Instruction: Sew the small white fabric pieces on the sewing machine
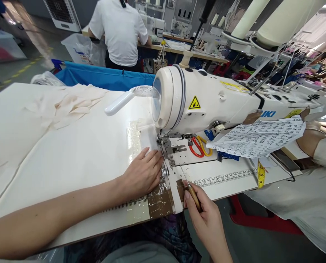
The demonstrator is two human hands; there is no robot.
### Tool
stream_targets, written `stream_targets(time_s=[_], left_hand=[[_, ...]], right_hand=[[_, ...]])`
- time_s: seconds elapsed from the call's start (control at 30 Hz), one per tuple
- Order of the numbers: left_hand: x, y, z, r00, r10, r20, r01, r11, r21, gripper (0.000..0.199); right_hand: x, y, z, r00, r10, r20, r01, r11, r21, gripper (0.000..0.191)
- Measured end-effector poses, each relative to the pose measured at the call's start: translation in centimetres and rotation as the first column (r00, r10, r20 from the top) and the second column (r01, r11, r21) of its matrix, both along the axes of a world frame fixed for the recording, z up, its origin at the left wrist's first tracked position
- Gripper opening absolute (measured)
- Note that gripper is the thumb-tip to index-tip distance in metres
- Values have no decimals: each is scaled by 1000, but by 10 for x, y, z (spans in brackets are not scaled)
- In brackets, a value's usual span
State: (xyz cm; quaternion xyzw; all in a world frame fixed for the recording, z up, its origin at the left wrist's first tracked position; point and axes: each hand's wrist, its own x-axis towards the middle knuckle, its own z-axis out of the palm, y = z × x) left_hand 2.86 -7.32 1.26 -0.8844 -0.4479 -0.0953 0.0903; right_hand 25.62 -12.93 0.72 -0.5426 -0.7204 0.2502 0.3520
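My left hand [144, 171] lies flat with its fingers stretched out on a piece of white fabric [149, 136], just left of the presser foot. In my right hand [205, 213], an awl [193, 194] with a wooden handle is gripped, its thin metal tip pointing up towards the machine bed. A white fabric strip [176, 195] runs from the presser foot area down over the table's front edge, between my hands. The white sewing machine [206, 98] stands over the bed, and its needle area [160, 140] is partly hidden.
Red and yellow scissors [198, 147] lie under the machine arm. A sheet with writing [258, 138] hangs from it. A yellow tape measure [260, 174] drapes over the front edge. Cut fabric pieces [77, 101] lie at the back left. Two people [121, 33] [316, 146] sit nearby.
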Motion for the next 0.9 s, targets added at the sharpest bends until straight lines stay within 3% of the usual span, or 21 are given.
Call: stream_targets(time_s=[0.13, 0.23, 0.4, 0.5, 0.67, 0.9], left_hand=[[-1, 3, 0, 1000, 9, -15, -10, 1000, -18, 45], [-1, 7, 1, 999, 23, -28, -25, 998, -52, 46], [-4, 15, 3, 998, 55, -34, -59, 993, -106, 44], [-7, 20, 3, 998, 69, -6, -69, 990, -122, 39], [-10, 25, 2, 997, 63, 32, -57, 984, -170, 41], [-10, 25, 2, 998, 47, 46, -40, 989, -145, 39]], right_hand=[[-2, -1, -1, 999, -31, -15, 31, 999, -24, 34], [-8, 0, 1, 1000, -12, -21, 13, 999, 45, 32], [-30, 14, 6, 982, 186, 28, -187, 957, 221, 22], [-45, 25, 5, 962, 243, 121, -269, 915, 301, 21], [-62, 37, 0, 930, 132, 344, -260, 897, 359, 22], [-69, 42, -1, 883, 54, 465, -241, 904, 354, 27]])
